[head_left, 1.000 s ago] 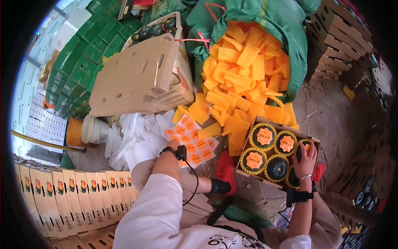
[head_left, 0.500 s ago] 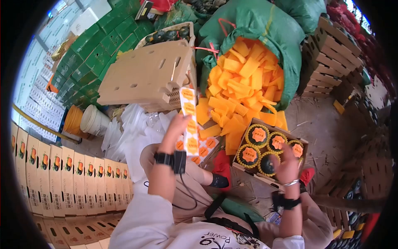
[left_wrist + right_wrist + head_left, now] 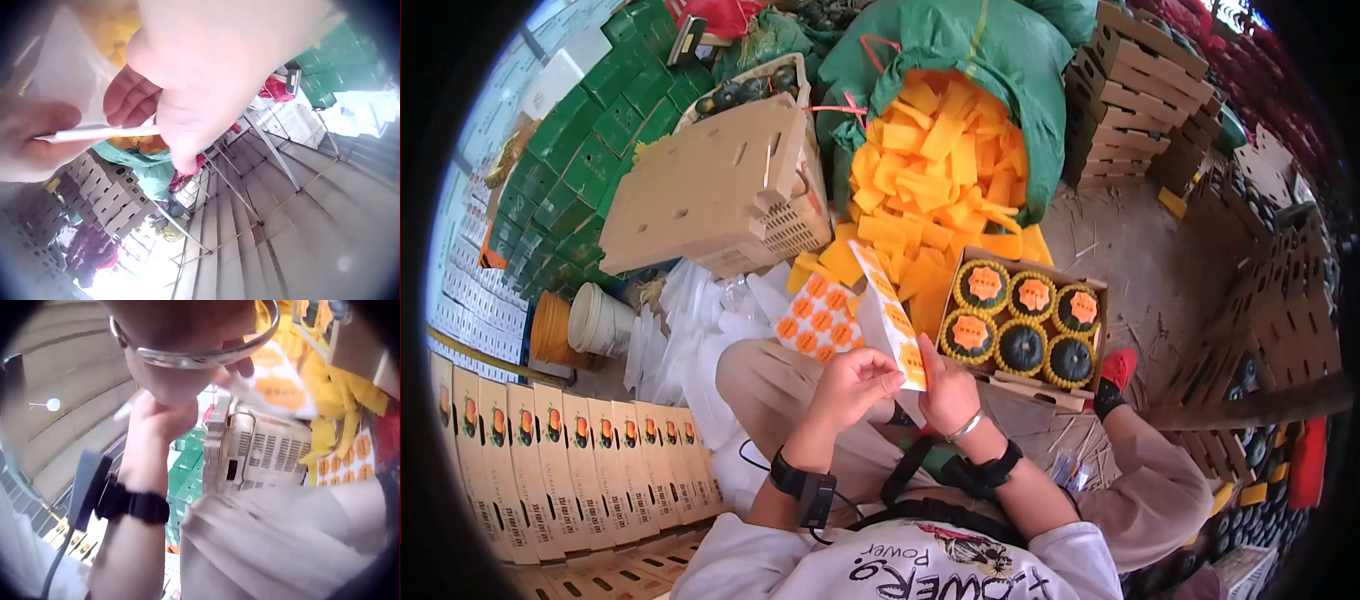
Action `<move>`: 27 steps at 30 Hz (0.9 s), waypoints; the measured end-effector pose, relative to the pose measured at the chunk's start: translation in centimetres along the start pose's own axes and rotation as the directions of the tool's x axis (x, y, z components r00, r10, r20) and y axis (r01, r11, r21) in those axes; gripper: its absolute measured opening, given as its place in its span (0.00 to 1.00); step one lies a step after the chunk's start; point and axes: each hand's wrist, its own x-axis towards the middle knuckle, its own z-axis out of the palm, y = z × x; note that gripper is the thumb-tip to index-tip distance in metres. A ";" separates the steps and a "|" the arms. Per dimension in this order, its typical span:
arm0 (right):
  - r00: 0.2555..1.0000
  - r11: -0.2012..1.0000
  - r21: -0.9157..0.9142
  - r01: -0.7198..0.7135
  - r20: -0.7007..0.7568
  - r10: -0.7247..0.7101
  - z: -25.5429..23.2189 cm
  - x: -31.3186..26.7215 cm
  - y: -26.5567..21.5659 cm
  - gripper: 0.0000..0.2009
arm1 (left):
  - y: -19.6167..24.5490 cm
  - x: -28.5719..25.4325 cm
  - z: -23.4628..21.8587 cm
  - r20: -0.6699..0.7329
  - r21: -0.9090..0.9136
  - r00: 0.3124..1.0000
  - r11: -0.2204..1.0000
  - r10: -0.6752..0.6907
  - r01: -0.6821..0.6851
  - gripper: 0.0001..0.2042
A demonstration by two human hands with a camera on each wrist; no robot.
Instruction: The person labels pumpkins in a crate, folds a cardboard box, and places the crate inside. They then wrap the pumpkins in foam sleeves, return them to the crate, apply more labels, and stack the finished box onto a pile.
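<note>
Both hands meet in front of the lap at a strip of orange stickers (image 3: 887, 305). My right hand (image 3: 950, 397) grips the strip near its lower end, thumb along its face. Thumb and fingertips of my left hand (image 3: 852, 388) pinch at the same end's edge. In the left wrist view the white strip (image 3: 94, 133) shows edge-on between the hands. To the right stands an open cardboard box (image 3: 1032, 391) of small dark green pumpkins in yellow foam collars. Several bear orange stickers; the front middle pumpkin (image 3: 1021, 348) and front right pumpkin (image 3: 1069, 360) show bare tops.
A larger sheet of orange stickers (image 3: 820, 318) lies by the left knee beside white plastic film (image 3: 690, 315). Yellow foam pieces (image 3: 940, 150) spill from a green sack (image 3: 1040, 130). Flattened cardboard (image 3: 710, 180) covers a crate. Stacked cartons (image 3: 570, 470) line the left.
My right hand has left the pumpkin box and come left to the sticker strip. My left hand has lifted the strip off the sheet and brought it toward the lap. A third sticker shows on the pumpkins' right side.
</note>
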 end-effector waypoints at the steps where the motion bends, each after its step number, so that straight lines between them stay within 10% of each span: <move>1: 1.000 1.000 -0.024 0.001 0.008 -0.001 0.4 -0.3 0.0 0.28 | -0.1 -0.3 -0.1 -0.026 -0.002 0.999 1.000 -0.019 0.018 0.09; 8: 0.990 0.989 -0.126 -0.072 0.114 0.087 -1.3 -0.8 -1.2 0.27 | -1.3 0.0 -0.7 0.060 0.243 0.998 0.970 -0.034 0.019 0.05; 12: 0.999 0.997 0.061 0.042 0.002 -0.042 -4.4 -1.4 -2.6 0.23 | 0.7 0.6 0.4 0.128 0.457 0.990 0.882 0.067 -0.119 0.05; 15: 0.979 0.945 0.275 -0.176 0.151 0.138 -5.6 -2.2 -2.6 0.12 | 0.7 1.4 1.2 0.266 0.467 0.962 0.865 0.059 -0.182 0.04; 18: 0.910 0.728 0.550 -0.410 0.307 0.280 -5.3 -2.9 0.5 0.09 | 0.3 2.5 2.0 0.369 0.465 0.929 0.870 -0.024 -0.163 0.03; 19: 0.818 0.480 0.664 -0.573 0.436 0.375 -4.4 -3.6 2.2 0.06 | -0.4 2.7 1.9 0.369 0.406 0.927 0.909 -0.067 -0.096 0.03; 22: 0.715 0.341 0.718 -0.606 0.304 0.630 -4.9 -3.7 7.3 0.05 | -4.7 4.0 0.4 0.341 0.183 0.930 0.980 -0.139 0.079 0.02; 24: 0.814 0.889 0.033 -0.457 -0.387 0.433 -5.7 -3.1 9.8 0.03 | -5.4 4.6 -0.1 0.328 0.113 0.937 0.990 -0.117 0.084 0.03; 27: 0.917 0.844 -0.394 -0.365 -0.309 0.252 -6.0 -2.0 12.2 0.04 | -5.9 5.1 -0.5 0.319 0.078 0.935 0.988 -0.154 0.136 0.04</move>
